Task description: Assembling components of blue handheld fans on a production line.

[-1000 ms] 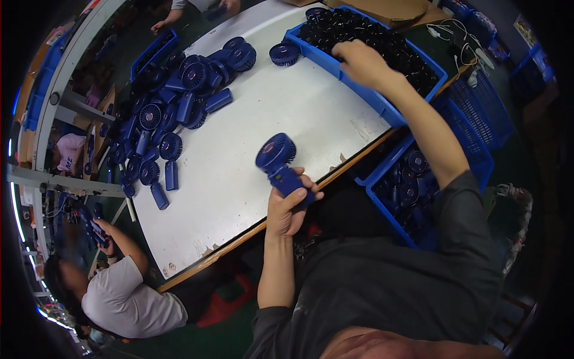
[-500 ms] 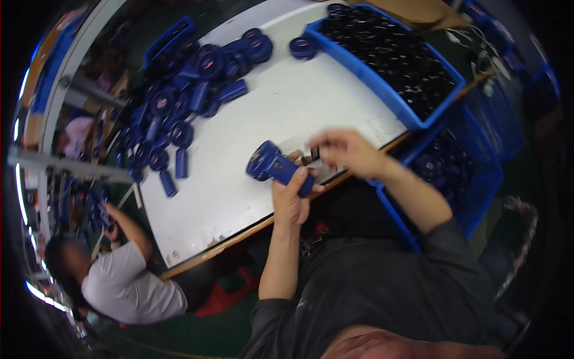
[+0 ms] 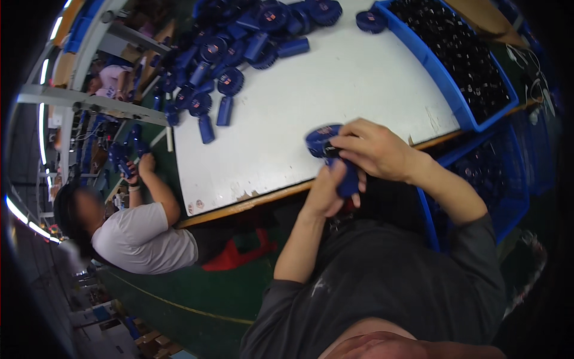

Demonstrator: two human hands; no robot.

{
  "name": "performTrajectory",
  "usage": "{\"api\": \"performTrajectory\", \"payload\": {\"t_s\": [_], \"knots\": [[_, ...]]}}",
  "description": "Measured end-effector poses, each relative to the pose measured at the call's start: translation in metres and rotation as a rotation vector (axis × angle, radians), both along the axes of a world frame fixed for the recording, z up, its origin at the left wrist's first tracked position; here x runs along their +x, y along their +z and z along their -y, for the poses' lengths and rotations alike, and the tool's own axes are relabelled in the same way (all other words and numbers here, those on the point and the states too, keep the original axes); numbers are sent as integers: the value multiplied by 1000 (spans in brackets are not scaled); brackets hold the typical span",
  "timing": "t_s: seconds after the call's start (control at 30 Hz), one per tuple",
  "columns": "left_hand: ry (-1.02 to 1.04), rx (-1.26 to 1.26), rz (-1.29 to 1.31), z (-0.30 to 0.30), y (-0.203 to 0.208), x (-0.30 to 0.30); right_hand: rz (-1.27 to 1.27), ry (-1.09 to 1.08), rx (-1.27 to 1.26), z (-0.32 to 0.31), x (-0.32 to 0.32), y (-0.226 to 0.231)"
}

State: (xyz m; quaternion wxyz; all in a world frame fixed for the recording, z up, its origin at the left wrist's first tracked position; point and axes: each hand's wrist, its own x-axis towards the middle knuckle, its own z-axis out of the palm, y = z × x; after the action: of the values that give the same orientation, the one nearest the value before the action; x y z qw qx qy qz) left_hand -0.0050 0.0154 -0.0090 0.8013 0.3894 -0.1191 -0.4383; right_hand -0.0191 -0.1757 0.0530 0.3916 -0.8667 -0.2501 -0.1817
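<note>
A blue handheld fan (image 3: 320,139) with a round head is over the front edge of the white table. My left hand (image 3: 327,190) is wrapped around its handle, thumb on the near side. My right hand (image 3: 379,149) is closed on a small black part (image 3: 331,151), pressed against the fan where head and handle meet. My right fingers partly hide the part, so its exact shape cannot be made out.
A pile of blue fans (image 3: 230,81) covers the table's far left, with one fan (image 3: 371,22) apart. A blue bin (image 3: 418,66) of small black parts stands at right. Below it is a blue crate (image 3: 431,218). A co-worker (image 3: 143,233) sits at left, handling blue fans.
My right hand has brought the black part from beside the handle onto the fan. The fan is turned, its head now higher. The whole view has shifted, with the table moving up and right.
</note>
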Motion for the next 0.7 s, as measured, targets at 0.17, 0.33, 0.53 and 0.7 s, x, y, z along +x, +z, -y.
{"api": "performTrajectory", "payload": {"t_s": [0.17,0.33,0.53,0.7], "knots": [[187,-45,-201,15,28,-7,42,-83,-165,-16,-12,-7],[354,145,-67,26,15,-16,-22,-214,-92,-31,-39,-22],[339,710,1632,37,63,44,-494,-404,897,-12,-96,-72],[654,1637,1546,-86,1,246,-257,-1022,866,82,-200,-144]]}}
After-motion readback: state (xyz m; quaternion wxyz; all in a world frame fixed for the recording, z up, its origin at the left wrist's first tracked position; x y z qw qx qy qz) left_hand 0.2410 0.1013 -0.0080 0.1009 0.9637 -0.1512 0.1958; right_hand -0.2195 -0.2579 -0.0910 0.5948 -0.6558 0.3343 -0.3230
